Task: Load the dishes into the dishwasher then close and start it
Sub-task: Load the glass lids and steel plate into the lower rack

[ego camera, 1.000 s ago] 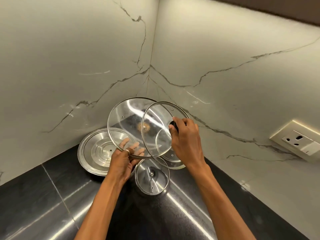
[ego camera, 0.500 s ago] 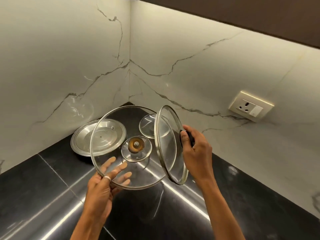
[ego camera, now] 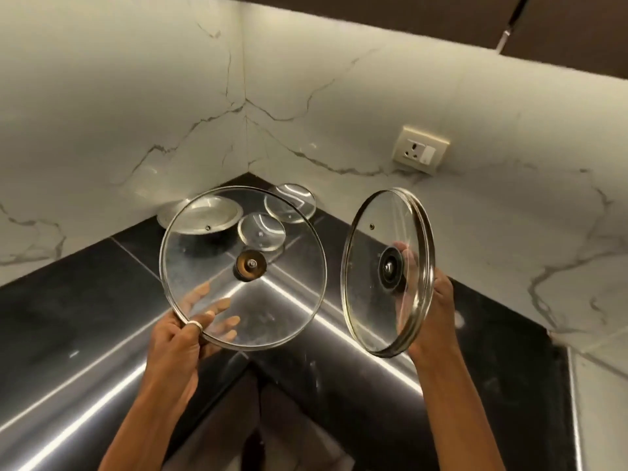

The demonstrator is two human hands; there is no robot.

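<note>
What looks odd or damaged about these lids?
Nothing looks cracked or spilled. The large glass lid in the left hand and the smaller glass lid in the right hand show cloudy smudges.

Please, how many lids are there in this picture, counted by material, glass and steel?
Glass lids: 4 (large lid in the left hand, medium lid in the right hand, near small lid and far small lid on the counter)
Steel lids: 1 (steel lid)
Total: 5
</note>
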